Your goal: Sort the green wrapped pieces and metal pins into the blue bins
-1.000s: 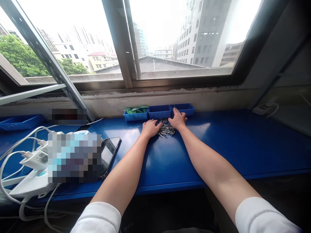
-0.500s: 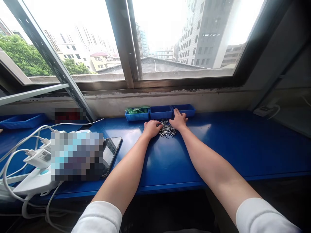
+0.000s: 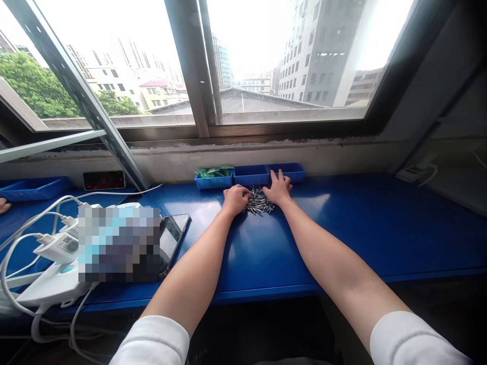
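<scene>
Three blue bins behind one pile of metal pins

The left bin (image 3: 214,183) holds green packets (image 3: 216,172); the middle bin (image 3: 251,177) and right bin (image 3: 297,175) adjoin it, in a row at centre frame. The small metal pins (image 3: 259,204) lie in front, between both hands. Left hand (image 3: 235,199): fingers bent at the pile's left side; I cannot tell whether a pin is grasped. Right hand (image 3: 277,191): fingers spread toward the right bin, thumb side near the pile; its grip cannot be told either.

Lower left: a power strip (image 3: 53,289) with chargers (image 3: 61,248) and looped white cables (image 3: 9,274), a pixelated block, and a phone (image 3: 175,242) beside the left forearm. A second phone (image 3: 104,180) stands behind them, near a slanted metal post (image 3: 81,86). Another person's hand (image 3: 3,205) shows at the left edge, below a blue tray (image 3: 41,190).

The glossy blue bench (image 3: 353,228) meets a wall under a window (image 3: 266,45). Its front edge crosses the lower frame beneath both forearms; the surface extends from the right forearm toward the right edge. The bins bound the rear reach.
</scene>
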### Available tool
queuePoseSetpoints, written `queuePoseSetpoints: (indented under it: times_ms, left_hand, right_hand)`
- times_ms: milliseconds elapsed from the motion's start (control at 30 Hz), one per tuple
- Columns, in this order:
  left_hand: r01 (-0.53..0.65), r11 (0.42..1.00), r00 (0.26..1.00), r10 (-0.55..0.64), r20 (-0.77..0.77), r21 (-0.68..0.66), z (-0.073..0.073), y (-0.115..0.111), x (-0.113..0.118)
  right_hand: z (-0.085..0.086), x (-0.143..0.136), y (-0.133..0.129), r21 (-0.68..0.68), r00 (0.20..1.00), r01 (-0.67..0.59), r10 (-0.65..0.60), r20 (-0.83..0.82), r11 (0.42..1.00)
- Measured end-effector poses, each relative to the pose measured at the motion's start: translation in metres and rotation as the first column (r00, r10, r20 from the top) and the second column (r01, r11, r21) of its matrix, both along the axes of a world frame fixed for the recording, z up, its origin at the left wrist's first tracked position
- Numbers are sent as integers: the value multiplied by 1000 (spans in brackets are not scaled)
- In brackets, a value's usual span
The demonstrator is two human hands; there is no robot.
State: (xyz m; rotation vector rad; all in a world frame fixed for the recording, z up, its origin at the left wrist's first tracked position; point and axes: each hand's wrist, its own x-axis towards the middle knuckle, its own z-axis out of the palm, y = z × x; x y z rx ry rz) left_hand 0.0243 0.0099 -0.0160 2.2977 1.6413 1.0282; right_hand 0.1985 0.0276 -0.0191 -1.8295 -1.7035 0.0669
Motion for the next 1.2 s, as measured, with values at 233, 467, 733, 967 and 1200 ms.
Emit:
queuePoseSetpoints:
  times_ms: [233,467,733,967,1200]
  left_hand:
    - [64,991,925,-103,365,116,10,-4,4]
    - [134,990,847,-133,514,36,8,2,2]
    - [-2,1000,927,3,375,-2,9,-1,3]
    - [-84,996,965,82,251,-1,6,3,0]
    - [-186,982,965,190,178,-40,6,4,-1]
  right_hand:
    - [10,-14,-19,209,911,-376,402,-93,903]
    - [9,-23,-20,252,752,-553,606,-260,794]
    - [8,-18,-13,311,621,-492,579,-528,813]
    - [14,-18,-16,308,476,-486,544,-691,818]
    - [14,-12,-10,227,507,-413,430,-747,882]
